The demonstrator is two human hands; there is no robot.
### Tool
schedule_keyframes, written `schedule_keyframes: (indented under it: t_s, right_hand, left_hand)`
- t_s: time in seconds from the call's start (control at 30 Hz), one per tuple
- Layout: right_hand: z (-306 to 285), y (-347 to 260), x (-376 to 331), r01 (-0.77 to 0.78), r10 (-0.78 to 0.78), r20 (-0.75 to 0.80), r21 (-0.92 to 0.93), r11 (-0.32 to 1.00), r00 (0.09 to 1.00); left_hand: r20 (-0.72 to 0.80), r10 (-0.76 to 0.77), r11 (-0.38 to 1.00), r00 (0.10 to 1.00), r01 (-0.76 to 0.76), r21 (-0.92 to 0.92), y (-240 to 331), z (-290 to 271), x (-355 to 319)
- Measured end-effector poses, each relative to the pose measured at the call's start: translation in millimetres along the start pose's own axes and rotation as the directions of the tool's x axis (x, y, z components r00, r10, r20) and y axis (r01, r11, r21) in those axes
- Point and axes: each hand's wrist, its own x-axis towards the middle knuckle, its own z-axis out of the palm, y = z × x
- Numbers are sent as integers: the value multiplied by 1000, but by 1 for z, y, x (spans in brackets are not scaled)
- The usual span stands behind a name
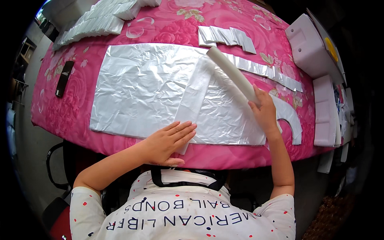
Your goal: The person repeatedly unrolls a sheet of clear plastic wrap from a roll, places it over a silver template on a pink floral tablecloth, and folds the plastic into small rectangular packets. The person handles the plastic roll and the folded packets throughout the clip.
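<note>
A stack of thin, shiny white plastic sheets (136,88) lies crinkled across the middle of the table. Over it runs a smooth, narrow white strip (193,94), slanting from the far side to the near edge. My left hand (170,142) rests flat on the near end of this strip, fingers stretched out and holding nothing. Closed round the lower end of a pale grey tube (232,74) is my right hand (262,110). The tube slants up to the left, over the right part of the sheets. Whether it touches them I cannot tell.
A pink floral cloth (76,114) covers the table. Folded white packets (226,38) lie at the far side, with many more (96,22) at far left. A dark phone (64,79) lies left. White foam boxes (310,48) stand right, near a curved white plastic piece (294,120).
</note>
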Motion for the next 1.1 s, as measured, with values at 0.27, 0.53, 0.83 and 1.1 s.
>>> schedule_keyframes:
  t_s: [0.27, 0.53, 0.83, 1.1]
  right_hand:
    - [39, -89, -23, 452, -478, 135, 184, 873, 868]
    - [80, -77, 66, 442, -440, -39, 42, 896, 897]
    - [93, -61, 114, 392, -393, -74, -28, 920, 917]
    - [61, -92, 0, 450, -596, 239, 463, 764, 766]
  left_hand:
    - [-73, -95, 985, 993, 104, 136, 33, 48, 10]
    - [-64, -172, 973, 983, 180, 143, 45, 52, 13]
    - [-51, -7, 995, 999, 2, -99, 30, 42, -2]
    - [-306, 146, 989, 941, -146, 25, 17, 48, -20]
